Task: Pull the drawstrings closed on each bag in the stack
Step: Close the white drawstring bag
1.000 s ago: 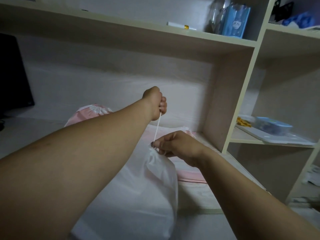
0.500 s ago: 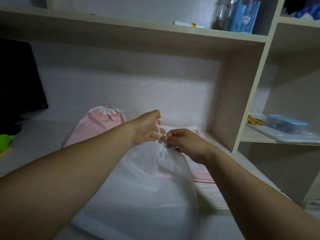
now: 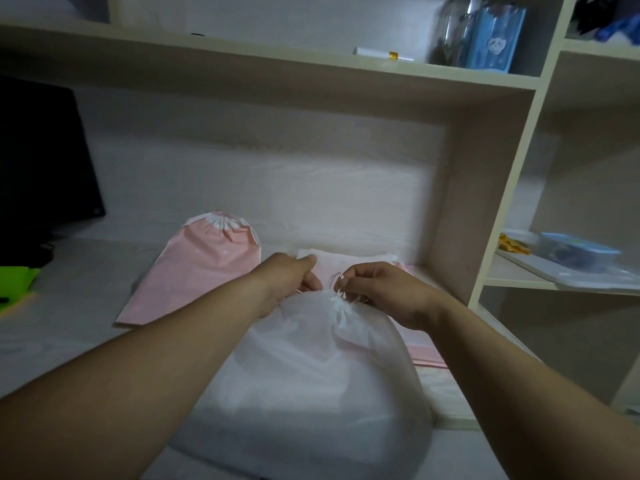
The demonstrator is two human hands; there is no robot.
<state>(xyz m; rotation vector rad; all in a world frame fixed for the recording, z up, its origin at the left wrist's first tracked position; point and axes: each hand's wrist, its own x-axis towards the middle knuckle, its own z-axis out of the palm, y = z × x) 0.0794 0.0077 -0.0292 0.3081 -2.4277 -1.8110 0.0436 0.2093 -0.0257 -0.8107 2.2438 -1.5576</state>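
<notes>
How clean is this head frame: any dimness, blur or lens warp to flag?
Head view: dim overall, brightest on the back wall; the shelf edges slant, likely wide-angle distortion; the blue box on it is smeared by blur; the right hand pinching the drawstring on the white bag reads soft but legible.

White bag [image 3: 311,375] up front: frosted, half see-through plastic, matt and soft, crinkling into fine folds at the neck. The drawstring [image 3: 337,280] reads as thin white cord. Pink bag [image 3: 207,268] behind it is smooth plastic film with a faint sheen. The surface [image 3: 86,306] looks like pale, creased cloth. Shelf unit [image 3: 478,202]: light wood-grain board, matt. On its right shelf sits a clear plastic box [image 3: 578,252] with a blue lid.
</notes>
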